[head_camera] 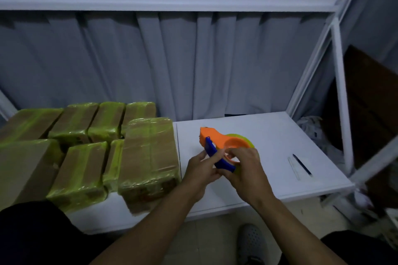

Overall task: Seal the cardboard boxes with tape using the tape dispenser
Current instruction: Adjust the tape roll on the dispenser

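Note:
An orange tape dispenser (pixel 217 139) with a blue handle and a roll of green tape is held above the white table (pixel 269 135), right of centre. My right hand (pixel 245 168) grips its handle end from the right. My left hand (pixel 201 170) pinches the blue handle from the left. Several cardboard boxes wrapped in green tape fill the left of the table. The nearest one (pixel 148 161) stands just left of my hands. One plain brown box (pixel 25 168) without tape sits at the far left front.
A pen and a clear ruler (pixel 299 166) lie on the table's right side. A white metal frame (pixel 340 84) rises at the right, with grey curtains behind. My shoe (pixel 252 243) is on the floor below the table edge.

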{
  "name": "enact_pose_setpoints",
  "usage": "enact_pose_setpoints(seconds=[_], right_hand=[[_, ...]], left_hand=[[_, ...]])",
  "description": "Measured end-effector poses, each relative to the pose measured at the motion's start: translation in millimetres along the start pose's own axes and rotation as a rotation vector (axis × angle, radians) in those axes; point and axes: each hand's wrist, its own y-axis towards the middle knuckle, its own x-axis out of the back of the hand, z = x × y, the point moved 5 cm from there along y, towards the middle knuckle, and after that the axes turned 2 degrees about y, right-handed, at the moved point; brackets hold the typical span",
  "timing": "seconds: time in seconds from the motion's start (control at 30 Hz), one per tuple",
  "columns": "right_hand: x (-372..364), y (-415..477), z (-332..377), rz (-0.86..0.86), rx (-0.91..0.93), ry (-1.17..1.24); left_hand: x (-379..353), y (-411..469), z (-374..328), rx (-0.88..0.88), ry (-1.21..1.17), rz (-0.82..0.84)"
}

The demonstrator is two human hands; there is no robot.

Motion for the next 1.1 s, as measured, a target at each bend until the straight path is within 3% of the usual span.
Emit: enact_pose_setpoints(seconds=[0.1,0.2,0.27,0.37,0.47,0.6,0.77,0.93,1.1], right_hand=[[23,-1,-11,-0.148,0.003,0.186],[37,-2,-41,-0.323,-0.314,0.441],[28,-3,-63,-0.254,-0.55,0.572],[17,-1,-90,-0.162,-0.663,0.679],[19,2,-114,-0.195,-0.668,0.542],[14,4,-139,-0.162,-0.676,0.297],[-5,15,-163,-0.117,-0.682,0.171],[-22,21,-189,-0.139,-0.721,0.123],[-40,31,-208,-0.159,-0.749,0.124]], left_hand=[[-2,7,3,0.011,-0.12,-0.005],[-6,17,10,0.008,-0.139,0.037],[-15,22,17,-0.007,-0.138,0.065],[-28,34,30,0.002,-0.137,0.102],[-33,50,43,-0.022,-0.028,0.119],[-42,74,57,-0.066,0.423,0.098],[-42,110,84,-0.022,0.911,0.149],[-34,134,108,0.046,1.08,0.212],[-26,149,112,-0.072,1.168,0.187]])
